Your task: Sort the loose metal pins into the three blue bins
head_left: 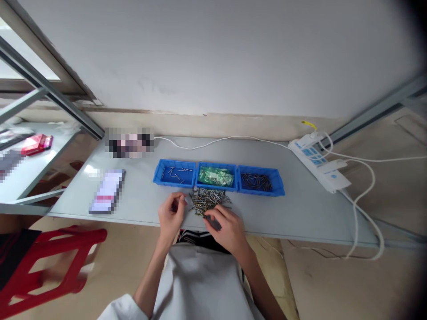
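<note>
A loose heap of thin metal screws or pins (208, 200) lies on the grey table, some silvery and some darker. My left hand (171, 214) is at the heap's left side, fingers curled and thumb against the fingertips; whatever they pinch is too small to make out. At the heap's near right edge, my right hand (228, 226) has thumb and forefinger closed together among the pieces. Behind the heap stand three joined blue bins: the left bin (155, 175) with several silvery pins, the middle bin (216, 188) with green-printed plastic packets, the right bin (280, 183) with dark pins.
A phone (107, 192) lies on the left of the table (300, 218), with a blurred object (130, 146) behind it. A white power strip (318, 164) with cables is at the right. A red stool (66, 253) stands at lower left.
</note>
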Demonstrator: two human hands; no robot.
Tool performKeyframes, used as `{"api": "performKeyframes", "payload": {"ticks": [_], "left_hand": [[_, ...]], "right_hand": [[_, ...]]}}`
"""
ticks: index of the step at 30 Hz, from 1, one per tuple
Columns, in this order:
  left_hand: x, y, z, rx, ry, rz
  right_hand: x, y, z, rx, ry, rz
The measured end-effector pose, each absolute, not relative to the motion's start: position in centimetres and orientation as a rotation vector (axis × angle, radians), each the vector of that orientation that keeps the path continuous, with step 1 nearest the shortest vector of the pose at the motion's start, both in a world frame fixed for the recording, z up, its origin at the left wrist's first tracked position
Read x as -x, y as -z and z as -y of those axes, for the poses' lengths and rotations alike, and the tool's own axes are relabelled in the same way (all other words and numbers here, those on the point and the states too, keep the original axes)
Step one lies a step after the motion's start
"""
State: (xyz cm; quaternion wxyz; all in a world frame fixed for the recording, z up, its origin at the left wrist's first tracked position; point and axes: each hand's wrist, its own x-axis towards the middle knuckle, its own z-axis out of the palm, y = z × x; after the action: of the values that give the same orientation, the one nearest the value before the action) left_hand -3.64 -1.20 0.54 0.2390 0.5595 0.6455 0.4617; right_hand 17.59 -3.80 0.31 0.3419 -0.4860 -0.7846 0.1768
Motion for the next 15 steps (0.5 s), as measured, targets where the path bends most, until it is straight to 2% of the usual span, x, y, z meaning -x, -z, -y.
{"api": "performKeyframes", "payload": {"ticks": [15], "left_hand": [[3.47, -1.14, 1.04, -1.528, -1.242, -1.760]], "right_hand": [[-17.22, 0.14, 4.04, 1.276, -0.450, 2.042]]}}
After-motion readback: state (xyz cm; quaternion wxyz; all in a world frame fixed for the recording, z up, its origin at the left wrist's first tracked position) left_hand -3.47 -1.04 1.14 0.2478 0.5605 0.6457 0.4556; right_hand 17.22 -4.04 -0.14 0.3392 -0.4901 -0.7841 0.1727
